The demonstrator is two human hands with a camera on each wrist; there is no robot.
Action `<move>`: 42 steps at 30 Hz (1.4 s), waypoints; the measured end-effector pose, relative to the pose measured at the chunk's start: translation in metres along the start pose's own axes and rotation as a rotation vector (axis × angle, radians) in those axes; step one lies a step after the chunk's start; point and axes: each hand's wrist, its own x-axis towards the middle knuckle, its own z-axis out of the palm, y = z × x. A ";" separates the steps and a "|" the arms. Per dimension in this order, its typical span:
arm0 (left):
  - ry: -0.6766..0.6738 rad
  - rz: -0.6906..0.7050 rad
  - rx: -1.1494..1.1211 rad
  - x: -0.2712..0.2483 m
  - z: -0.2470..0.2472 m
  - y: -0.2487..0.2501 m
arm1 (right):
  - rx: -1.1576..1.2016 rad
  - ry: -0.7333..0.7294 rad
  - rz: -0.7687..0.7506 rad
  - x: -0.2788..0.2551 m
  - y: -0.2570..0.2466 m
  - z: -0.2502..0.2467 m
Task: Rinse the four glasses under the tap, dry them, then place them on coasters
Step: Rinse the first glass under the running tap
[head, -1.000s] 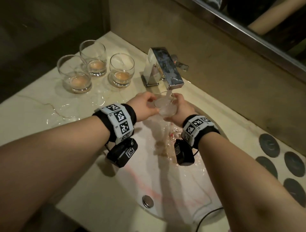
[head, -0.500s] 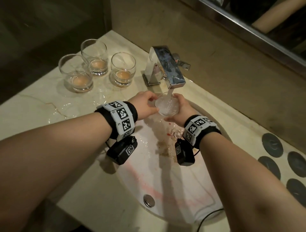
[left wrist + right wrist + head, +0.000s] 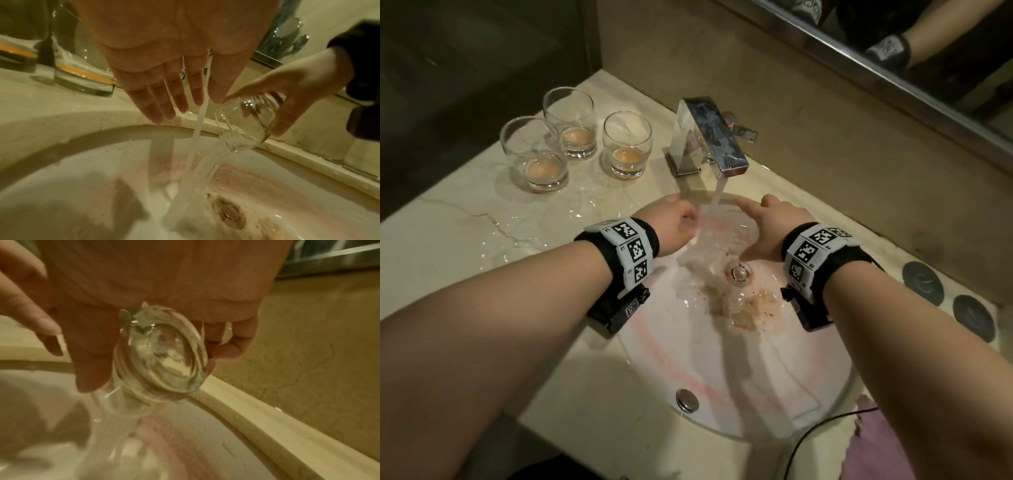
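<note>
My right hand (image 3: 767, 222) grips a clear glass (image 3: 726, 229) and tips it mouth-down over the sink, so water pours out of it. In the left wrist view the glass (image 3: 244, 123) sits between the right hand's (image 3: 287, 100) thumb and fingers. The right wrist view looks at the thick base of the glass (image 3: 162, 353). My left hand (image 3: 681, 222) is beside the stream with straight fingers (image 3: 164, 100), holding nothing. The chrome tap (image 3: 709, 137) is running. Three glasses (image 3: 534, 154) (image 3: 571, 123) (image 3: 626, 144) with orange liquid stand on the counter to its left.
Dark round coasters (image 3: 923, 282) (image 3: 972, 317) lie on the counter at the right. A purple cloth (image 3: 873, 445) lies at the near right corner. The white sink (image 3: 722, 370) holds pinkish residue around the drain (image 3: 738, 272). The counter near the glasses is wet.
The glass stood upright under the stream with both hands on it. Now my left hand has let go and my right hand has tipped the glass, emptying it into the sink.
</note>
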 end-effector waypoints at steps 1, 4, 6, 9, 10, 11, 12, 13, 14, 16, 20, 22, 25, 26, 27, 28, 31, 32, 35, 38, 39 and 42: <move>0.005 0.009 0.005 0.000 0.001 0.000 | -0.007 0.016 -0.001 -0.001 0.000 -0.002; 0.052 -0.001 -0.144 -0.002 0.005 -0.001 | 0.316 0.034 0.054 -0.001 -0.003 0.001; 0.093 -0.033 -0.345 -0.002 0.009 0.000 | 0.587 0.054 0.076 0.004 -0.005 0.008; 0.156 -0.068 -0.519 -0.001 0.015 0.001 | 0.922 0.127 0.064 0.010 -0.012 0.019; 0.162 -0.073 -0.588 0.000 0.016 0.000 | 1.022 0.160 0.055 0.012 -0.014 0.024; 0.155 -0.077 -0.662 0.001 0.016 -0.001 | 1.094 0.192 0.044 0.015 -0.015 0.028; 0.145 -0.077 -0.726 0.003 0.017 -0.003 | 1.141 0.209 0.038 0.017 -0.015 0.032; 0.140 -0.078 -0.756 0.005 0.017 -0.005 | 1.179 0.210 0.035 0.020 -0.015 0.037; 0.141 -0.076 -0.755 0.007 0.018 -0.007 | 1.216 0.200 0.035 0.022 -0.015 0.040; 0.126 -0.070 -0.770 0.011 0.019 -0.007 | 1.309 0.188 0.001 0.025 -0.016 0.043; 0.050 -0.104 -1.064 0.017 0.019 -0.007 | 1.399 0.202 -0.062 0.030 -0.019 0.041; 0.039 -0.113 -1.160 0.020 0.019 -0.009 | 1.369 0.207 -0.075 0.033 -0.022 0.043; 0.021 -0.112 -1.266 0.023 0.019 -0.011 | 1.368 0.185 -0.106 0.032 -0.023 0.047; 0.018 -0.113 -1.283 0.023 0.018 -0.011 | 1.391 0.186 -0.133 0.031 -0.022 0.049; 0.021 -0.110 -1.285 0.024 0.019 -0.011 | 1.409 0.202 -0.163 0.031 -0.021 0.050; 0.023 -0.102 -1.279 0.024 0.019 -0.011 | 1.412 0.228 -0.182 0.032 -0.020 0.051; 0.017 -0.102 -1.265 0.025 0.021 -0.009 | 1.407 0.250 -0.163 0.035 -0.022 0.053; 0.012 -0.104 -1.258 0.025 0.021 -0.008 | 1.398 0.235 -0.124 0.036 -0.023 0.051; -0.047 -0.119 -1.257 0.026 0.023 -0.003 | 1.302 0.175 0.074 0.039 -0.029 0.043; -0.083 -0.133 -1.320 0.025 0.025 -0.002 | 1.294 0.141 0.189 0.044 -0.031 0.040; -0.070 -0.139 -1.332 0.024 0.025 -0.002 | 1.313 0.132 0.169 0.043 -0.032 0.040; -0.003 -0.173 -1.378 0.021 0.023 -0.003 | 1.318 0.069 0.005 0.034 -0.027 0.041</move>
